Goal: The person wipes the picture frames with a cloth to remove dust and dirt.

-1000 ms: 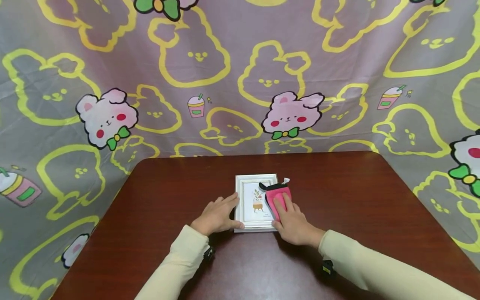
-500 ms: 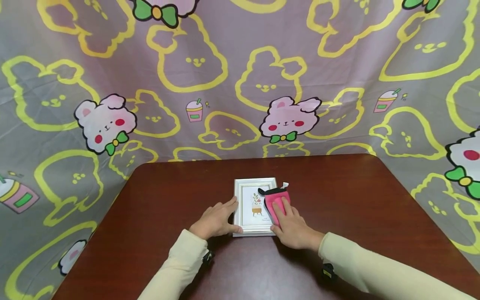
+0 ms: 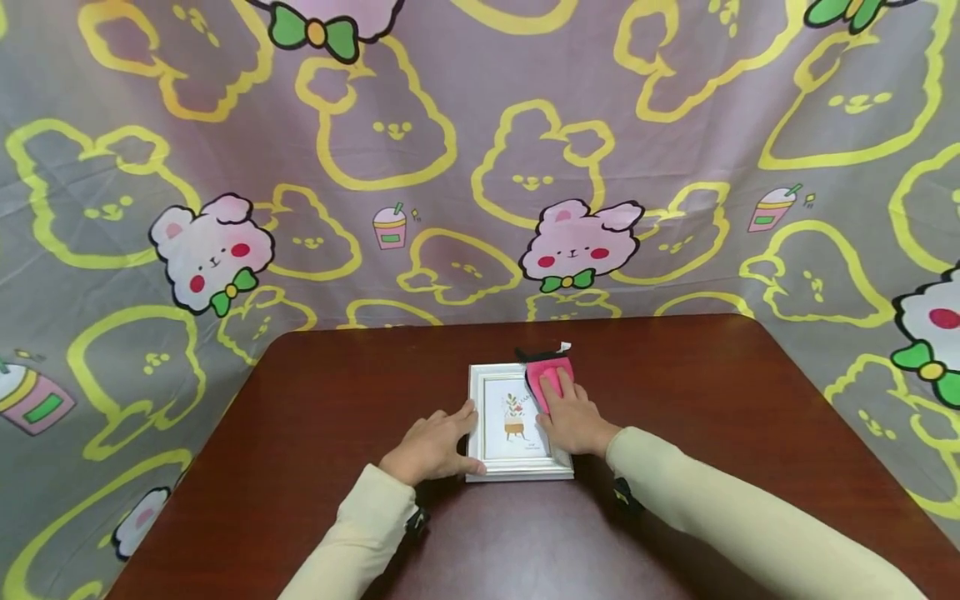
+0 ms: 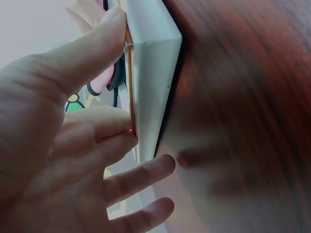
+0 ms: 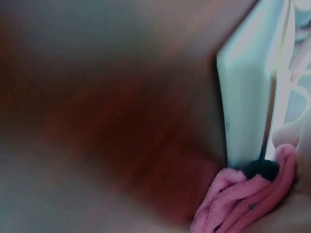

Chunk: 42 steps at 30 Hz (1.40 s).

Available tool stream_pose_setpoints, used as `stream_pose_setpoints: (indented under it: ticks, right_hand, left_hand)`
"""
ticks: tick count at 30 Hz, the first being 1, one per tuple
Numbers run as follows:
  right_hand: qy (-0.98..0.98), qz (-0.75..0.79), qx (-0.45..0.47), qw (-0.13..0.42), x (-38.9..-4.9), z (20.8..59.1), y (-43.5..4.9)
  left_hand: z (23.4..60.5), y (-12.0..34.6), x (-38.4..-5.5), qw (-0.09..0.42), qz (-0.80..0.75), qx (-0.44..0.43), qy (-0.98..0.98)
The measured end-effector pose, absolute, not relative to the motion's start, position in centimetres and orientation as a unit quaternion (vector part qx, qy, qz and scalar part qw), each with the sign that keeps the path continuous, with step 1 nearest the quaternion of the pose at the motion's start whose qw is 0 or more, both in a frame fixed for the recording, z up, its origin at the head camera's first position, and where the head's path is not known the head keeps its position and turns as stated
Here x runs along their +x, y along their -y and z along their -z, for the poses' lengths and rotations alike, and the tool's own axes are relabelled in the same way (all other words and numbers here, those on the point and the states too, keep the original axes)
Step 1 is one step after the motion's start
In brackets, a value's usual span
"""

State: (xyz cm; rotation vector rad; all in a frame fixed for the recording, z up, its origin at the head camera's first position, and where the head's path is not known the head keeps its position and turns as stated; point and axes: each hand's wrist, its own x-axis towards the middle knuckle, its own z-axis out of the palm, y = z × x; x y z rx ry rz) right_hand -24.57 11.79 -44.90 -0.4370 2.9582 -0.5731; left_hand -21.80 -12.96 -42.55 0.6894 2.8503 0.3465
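Note:
A white picture frame (image 3: 517, 472) lies flat on the table, its print of a potted plant facing up. My left hand (image 3: 431, 447) steadies its left side, thumb near the lower corner and fingers spread along the edge. In the left wrist view, thumb and fingertips meet the rim of the frame (image 4: 153, 73), with two fingers extending past its side. My right hand (image 3: 576, 422) holds a pink cloth with black trim (image 3: 540, 379) against the frame's upper right part. Folds of the pink cloth (image 5: 243, 196) bunch beside the frame's side in the right wrist view.
The dark reddish-brown table (image 3: 352, 383) has rounded far corners. Behind and at both sides hangs a grey-pink curtain (image 3: 450, 100) with yellow outlines and cartoon rabbits. Pale sleeves (image 3: 367, 508) cover both arms, with a small black device (image 3: 624, 493) at the right wrist.
My right hand has slid the pink cloth up and slightly left on the frame, baring its lower right corner. My left hand keeps its place on the frame; the head view has tilted slightly.

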Motion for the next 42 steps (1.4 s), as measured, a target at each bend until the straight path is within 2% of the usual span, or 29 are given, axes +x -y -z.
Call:
stream_pose_setpoints:
  ticks: [8,16,30,42]
  right_hand:
    - [-0.974,0.187,-0.111,0.056,-27.5,45.0,-11.7]
    - [-0.974,0.189,-0.106,0.061,-27.7,44.9,-12.0]
    - [-0.969,0.2,-0.14,0.024,-22.5,45.2,-12.0]
    - [-0.964,0.232,-0.129,0.03,-17.7,44.9,-11.6]
  left_hand:
    - [42.7,13.0,-21.9,0.106,-0.113,0.222,-0.963]
    - [43.0,12.6,-21.8,0.095,-0.108,0.226,-0.963]
    - [42.9,12.7,-21.9,0.081,-0.105,0.226,-0.965]
    - [43.1,13.1,-21.7,0.094,-0.153,0.205,-0.962]
